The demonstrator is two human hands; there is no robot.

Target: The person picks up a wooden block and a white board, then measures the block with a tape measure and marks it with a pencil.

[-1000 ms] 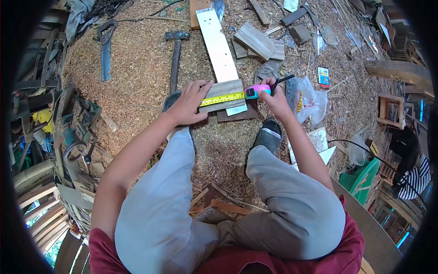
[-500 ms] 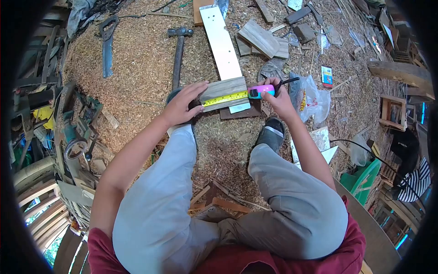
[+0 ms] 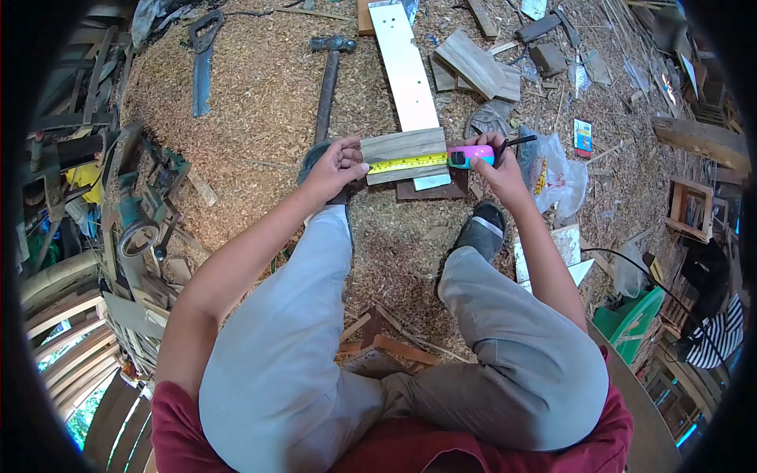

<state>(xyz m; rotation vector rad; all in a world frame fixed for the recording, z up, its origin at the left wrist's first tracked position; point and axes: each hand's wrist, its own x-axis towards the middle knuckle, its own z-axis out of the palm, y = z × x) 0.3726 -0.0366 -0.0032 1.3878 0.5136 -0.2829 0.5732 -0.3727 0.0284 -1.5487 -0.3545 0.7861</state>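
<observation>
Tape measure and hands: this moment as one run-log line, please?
left hand: at blade end | right hand: holds tape measure | blade: across wooden board | hammer: on wood shavings

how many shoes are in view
2: left shoe, partly hidden by the left hand; right shoe, pictured below the tape measure. Others may be hidden.

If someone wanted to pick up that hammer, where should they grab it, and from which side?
I'd take the hammer around the middle of its dark handle, from above, fingers closing across it. It lies flat, the slim handle running back from the bulky head. The near end lies close to a shoe, so mid-handle looks easier.
</observation>
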